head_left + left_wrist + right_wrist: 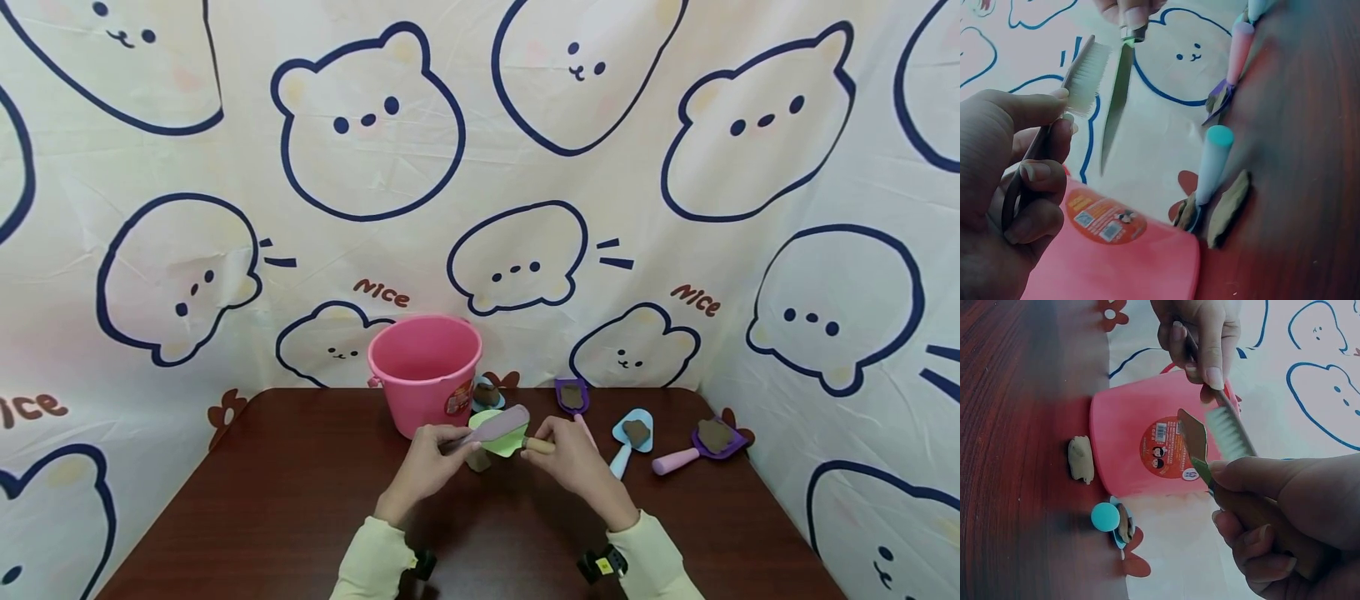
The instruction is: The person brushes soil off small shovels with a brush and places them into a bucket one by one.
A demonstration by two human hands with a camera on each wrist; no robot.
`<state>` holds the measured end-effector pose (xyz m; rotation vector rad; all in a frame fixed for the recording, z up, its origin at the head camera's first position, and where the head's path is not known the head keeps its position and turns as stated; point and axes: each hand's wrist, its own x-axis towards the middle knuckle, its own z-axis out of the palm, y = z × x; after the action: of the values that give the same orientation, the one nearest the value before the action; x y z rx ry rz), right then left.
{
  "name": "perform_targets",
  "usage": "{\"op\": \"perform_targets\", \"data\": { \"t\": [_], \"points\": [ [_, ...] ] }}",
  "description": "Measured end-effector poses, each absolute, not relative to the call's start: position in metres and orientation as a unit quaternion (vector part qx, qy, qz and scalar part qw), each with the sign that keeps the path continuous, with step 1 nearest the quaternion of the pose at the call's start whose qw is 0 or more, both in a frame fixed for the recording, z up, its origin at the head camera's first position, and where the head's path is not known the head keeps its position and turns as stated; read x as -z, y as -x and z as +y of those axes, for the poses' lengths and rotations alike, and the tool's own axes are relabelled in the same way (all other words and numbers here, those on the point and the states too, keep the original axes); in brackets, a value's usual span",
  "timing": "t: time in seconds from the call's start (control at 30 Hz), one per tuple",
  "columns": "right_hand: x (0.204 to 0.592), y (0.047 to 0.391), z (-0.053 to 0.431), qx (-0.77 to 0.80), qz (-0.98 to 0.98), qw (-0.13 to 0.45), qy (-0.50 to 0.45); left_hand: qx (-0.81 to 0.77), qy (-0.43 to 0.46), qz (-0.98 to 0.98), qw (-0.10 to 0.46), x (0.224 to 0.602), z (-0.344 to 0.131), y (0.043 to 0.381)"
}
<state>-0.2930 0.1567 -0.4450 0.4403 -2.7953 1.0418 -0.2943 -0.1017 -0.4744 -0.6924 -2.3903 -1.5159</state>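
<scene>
My left hand (423,467) grips the dark handle of a brush (1088,78) with pale bristles. The wooden handle of a small trowel (510,444) with a light green blade is held in my right hand (573,458). Bristles face the blade; the left wrist view shows a narrow gap between them. In the right wrist view the blade (1194,434) looks brownish on one face. Below both hands, a tan lump (1080,460) lies on the table beside the pink bucket (427,400).
Several toy shovels bearing brown lumps lie along the back and right of the dark table (300,508): a blue one (489,395) by the bucket, a purple one (572,395), another blue one (637,430) and another purple one (716,439). A patterned cloth (517,175) hangs behind.
</scene>
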Motion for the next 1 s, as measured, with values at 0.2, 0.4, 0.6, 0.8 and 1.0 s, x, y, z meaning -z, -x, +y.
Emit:
{"op": "perform_targets", "data": {
  "t": [0.2,0.4,0.6,0.8,1.0],
  "points": [
    [0.446,0.293,0.156,-0.362,-0.92,0.053,-0.14,0.514,0.236,-0.82,0.092,0.479,-0.097,0.296],
    [0.446,0.294,0.156,-0.36,-0.921,0.051,-0.14,0.515,0.238,-0.818,0.094,0.483,-0.098,0.298],
    [0.445,0.295,0.157,-0.349,-0.925,0.055,-0.141,0.51,0.23,-0.824,0.092,0.483,-0.1,0.299],
    [0.444,0.294,0.158,-0.337,-0.929,0.059,-0.139,0.505,0.226,-0.828,0.09,0.483,-0.103,0.3],
    [0.443,0.293,0.159,-0.333,-0.93,0.064,-0.143,0.498,0.225,-0.832,0.095,0.484,-0.108,0.3]
  ]
}}
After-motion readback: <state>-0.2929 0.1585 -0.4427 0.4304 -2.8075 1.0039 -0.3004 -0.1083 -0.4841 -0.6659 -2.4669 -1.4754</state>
